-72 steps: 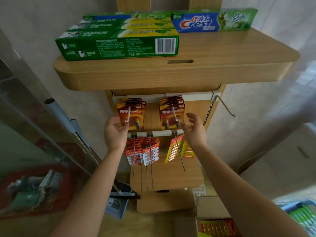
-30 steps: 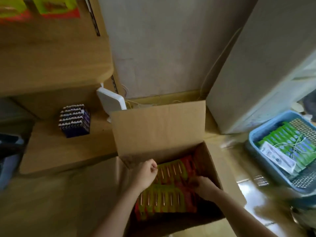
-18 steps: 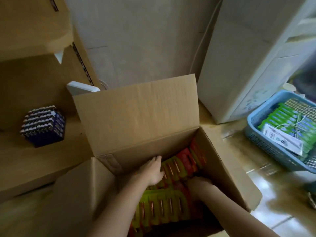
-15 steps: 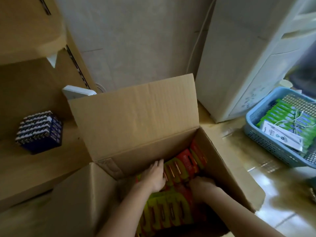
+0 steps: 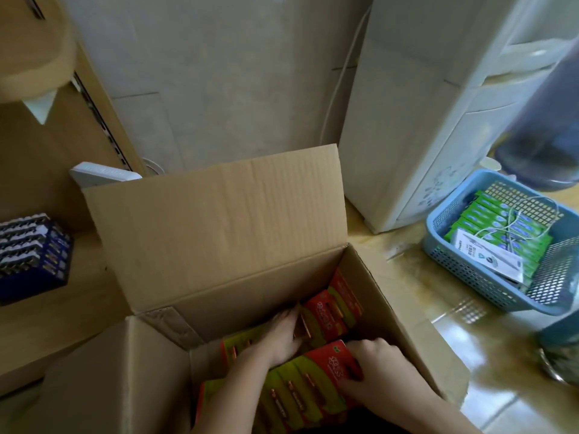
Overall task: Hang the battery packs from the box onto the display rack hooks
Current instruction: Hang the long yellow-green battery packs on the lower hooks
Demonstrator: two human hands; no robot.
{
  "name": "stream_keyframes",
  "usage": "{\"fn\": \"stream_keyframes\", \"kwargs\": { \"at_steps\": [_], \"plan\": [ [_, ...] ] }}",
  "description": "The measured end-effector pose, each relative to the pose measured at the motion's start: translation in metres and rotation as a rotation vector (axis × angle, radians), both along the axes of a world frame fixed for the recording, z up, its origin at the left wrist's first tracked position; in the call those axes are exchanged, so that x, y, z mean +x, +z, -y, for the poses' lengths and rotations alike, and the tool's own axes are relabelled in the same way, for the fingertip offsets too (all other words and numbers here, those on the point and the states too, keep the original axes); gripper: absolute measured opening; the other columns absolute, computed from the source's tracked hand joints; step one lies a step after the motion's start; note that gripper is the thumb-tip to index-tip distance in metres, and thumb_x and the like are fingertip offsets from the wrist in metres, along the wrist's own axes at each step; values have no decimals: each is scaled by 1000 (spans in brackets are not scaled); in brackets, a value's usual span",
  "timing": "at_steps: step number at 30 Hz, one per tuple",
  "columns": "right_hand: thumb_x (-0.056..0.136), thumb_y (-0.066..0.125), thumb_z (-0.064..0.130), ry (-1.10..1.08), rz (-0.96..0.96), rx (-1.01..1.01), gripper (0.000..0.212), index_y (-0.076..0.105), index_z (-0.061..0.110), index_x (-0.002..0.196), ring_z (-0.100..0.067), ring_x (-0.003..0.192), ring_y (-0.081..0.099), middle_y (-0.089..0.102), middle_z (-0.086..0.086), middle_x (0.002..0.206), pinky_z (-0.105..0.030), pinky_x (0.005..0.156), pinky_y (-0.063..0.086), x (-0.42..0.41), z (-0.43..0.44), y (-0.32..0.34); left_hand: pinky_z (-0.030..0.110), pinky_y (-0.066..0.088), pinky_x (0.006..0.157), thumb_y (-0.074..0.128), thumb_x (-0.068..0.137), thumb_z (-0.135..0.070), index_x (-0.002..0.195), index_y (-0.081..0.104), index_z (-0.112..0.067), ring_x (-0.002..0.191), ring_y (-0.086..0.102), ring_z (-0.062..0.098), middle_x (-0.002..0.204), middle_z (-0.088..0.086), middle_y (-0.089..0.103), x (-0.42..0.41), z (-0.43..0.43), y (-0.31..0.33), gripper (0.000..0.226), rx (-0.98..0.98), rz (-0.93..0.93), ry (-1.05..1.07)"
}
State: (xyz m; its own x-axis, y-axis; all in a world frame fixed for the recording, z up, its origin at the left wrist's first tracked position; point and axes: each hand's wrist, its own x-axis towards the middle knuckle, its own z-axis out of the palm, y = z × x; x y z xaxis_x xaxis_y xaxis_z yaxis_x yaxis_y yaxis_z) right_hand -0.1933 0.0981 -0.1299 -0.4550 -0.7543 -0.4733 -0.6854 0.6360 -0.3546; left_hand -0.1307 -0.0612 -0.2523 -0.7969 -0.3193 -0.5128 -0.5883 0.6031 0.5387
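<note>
Both hands are down in the cardboard box (image 5: 219,220), where the battery packs (image 5: 300,393) stand in rows toward its right-hand wall. The right hand (image 5: 380,369) curls its fingers over the red top edge of the nearest bundle and has hold of it. The left hand (image 5: 279,338) lies with fingers stretched flat against the row behind, gripping nothing that shows. The risk, as I judge it, is the bundle fanning apart on the lift — the cards look slick and are held from one end only, so loose ones could slide back into the box or onto the floor (image 5: 438,324). A card catching on the box's near rim could also bend.
</note>
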Motion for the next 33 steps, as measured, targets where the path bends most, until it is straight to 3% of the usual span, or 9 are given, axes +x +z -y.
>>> {"fn": "stream_keyframes", "kwargs": {
  "at_steps": [3,5,9,13,17,19,23,28,33],
  "plan": [
    [85,53,44,-38,-7,-140,24,56,25,100,-13,83,58,57,11,84,-17,64,41,1,-9,2,36,16,118,59,87,-28,149,6,-15,144,14,27,156,11,12,-4,0,-8,83,-5,112,-1],
    [88,52,44,-57,-18,-194,22,53,27,102,-8,73,49,48,13,75,-10,56,33,1,-10,5,37,16,116,56,88,-29,149,7,-15,143,15,29,155,12,14,-3,0,-9,79,-124,185,-66],
    [88,54,43,-122,-40,-302,20,54,29,103,5,55,39,40,19,58,-7,52,33,0,-10,11,37,22,112,53,88,-32,141,30,-15,136,29,27,145,10,32,8,4,-10,60,-308,138,-96],
    [82,62,45,-205,30,-420,13,50,47,88,8,63,55,53,28,66,-3,57,39,3,-7,13,42,39,101,56,88,-23,130,39,-16,125,46,27,136,7,45,19,5,1,46,-271,55,-3],
    [77,65,43,-265,79,-535,22,46,53,76,21,86,54,62,25,70,-5,60,47,3,-3,10,34,47,81,65,81,-25,89,62,-20,97,61,23,98,4,66,39,20,33,9,-112,65,65],
    [78,65,40,-269,129,-543,21,47,52,78,24,86,53,62,24,74,-4,60,48,3,0,11,30,45,73,66,79,-24,79,64,-16,93,63,23,95,8,68,48,27,46,8,-139,54,52],
    [70,66,41,-316,255,-658,8,62,42,78,9,78,64,70,15,74,-13,61,54,-4,6,25,33,48,70,70,75,-32,67,59,-10,91,66,28,90,13,70,64,38,68,26,-160,-43,181],
    [66,68,29,-443,523,-918,23,72,16,84,-12,73,72,76,0,78,-17,57,56,-7,27,59,38,51,70,71,65,-43,73,67,-7,89,67,28,82,17,70,87,46,118,36,-88,-243,308],
    [76,61,32,-395,705,-1045,23,68,16,92,-19,78,73,75,-3,87,-32,64,59,7,63,103,27,55,80,74,76,-14,91,71,-20,82,68,3,86,-7,74,119,48,188,16,168,-549,543]
  ]
}}
